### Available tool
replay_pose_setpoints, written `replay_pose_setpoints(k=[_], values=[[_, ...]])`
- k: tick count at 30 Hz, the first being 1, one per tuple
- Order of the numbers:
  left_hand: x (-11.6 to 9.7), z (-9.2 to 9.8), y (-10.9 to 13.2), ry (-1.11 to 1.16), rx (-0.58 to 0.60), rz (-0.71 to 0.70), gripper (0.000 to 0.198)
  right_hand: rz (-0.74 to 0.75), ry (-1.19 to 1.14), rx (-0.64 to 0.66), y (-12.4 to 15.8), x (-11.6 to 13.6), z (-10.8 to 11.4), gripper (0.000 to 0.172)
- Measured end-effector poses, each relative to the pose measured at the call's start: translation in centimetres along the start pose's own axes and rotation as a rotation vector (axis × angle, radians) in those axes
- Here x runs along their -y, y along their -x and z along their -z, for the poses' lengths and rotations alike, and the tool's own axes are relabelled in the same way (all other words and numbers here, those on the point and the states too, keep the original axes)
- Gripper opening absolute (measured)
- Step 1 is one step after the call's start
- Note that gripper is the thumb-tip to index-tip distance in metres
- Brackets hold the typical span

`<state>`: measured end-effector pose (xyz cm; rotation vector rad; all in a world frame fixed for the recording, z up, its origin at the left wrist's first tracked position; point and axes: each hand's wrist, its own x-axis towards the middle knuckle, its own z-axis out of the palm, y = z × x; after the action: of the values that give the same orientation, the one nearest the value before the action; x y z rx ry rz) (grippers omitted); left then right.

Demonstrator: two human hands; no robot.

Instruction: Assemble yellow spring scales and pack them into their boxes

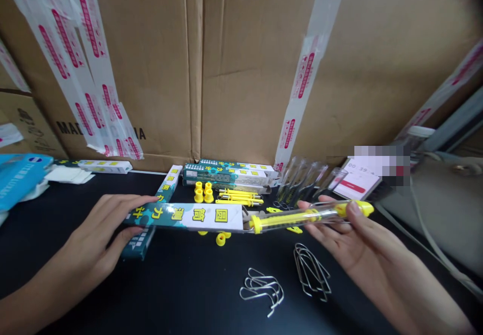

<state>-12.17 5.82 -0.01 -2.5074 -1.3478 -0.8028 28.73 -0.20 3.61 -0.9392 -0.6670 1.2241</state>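
Note:
My left hand [100, 234] grips the left end of a long teal and white printed box [188, 217], held level above the black table [188, 284]. My right hand [339, 234] pinches the yellow-capped end of a clear tube with yellow parts inside [302, 216]. The tube's other end sits at the box's open right mouth. Both hands have fingers wrapped round what they hold.
Two bunches of metal wire hooks [262, 289] [311, 274] lie near the front. Behind are stacked printed boxes [226, 174], yellow caps [203, 192], yellow rods [239, 197] and empty clear tubes [302, 181]. Taped cardboard cartons [241, 63] wall the back. Blue packaging [18, 179] lies left.

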Motion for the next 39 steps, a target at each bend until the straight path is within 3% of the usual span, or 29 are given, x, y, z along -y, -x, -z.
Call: replay_pose_setpoints(k=[4,9,13,18,22,27,35,39], values=[[-0.4,0.0,-0.2,0.058,-0.024,0.051,0.039,0.013,0.007,0.01,0.0,-0.1,0.3,0.02],[-2.2,0.0,-0.4,0.199,-0.153,0.17,0.062,-0.004,0.054,0.043,0.0,0.0,0.4,0.021],[-2.9,0.1,-0.5,0.181,-0.141,0.147,0.071,0.003,0.076,0.066,0.3,0.1,-0.3,0.025],[-3.1,0.0,-0.5,0.176,-0.167,0.152,0.061,0.019,0.066,0.027,0.3,-0.1,-0.5,0.029],[-3.3,-0.2,-0.3,0.098,-0.154,0.098,0.073,0.027,0.053,0.074,0.5,-0.5,-0.4,0.025],[-3.4,-0.5,0.2,0.209,-0.169,0.111,0.054,-0.011,0.134,0.139,1.2,-1.3,-0.5,0.021],[-3.8,-0.3,0.5,0.151,-0.136,0.09,0.086,-0.016,0.4,0.137,2.2,-1.5,-0.2,0.031],[-3.9,-0.1,0.7,0.198,-0.14,0.074,0.063,0.034,0.446,0.207,2.1,-1.6,-0.4,0.023]])
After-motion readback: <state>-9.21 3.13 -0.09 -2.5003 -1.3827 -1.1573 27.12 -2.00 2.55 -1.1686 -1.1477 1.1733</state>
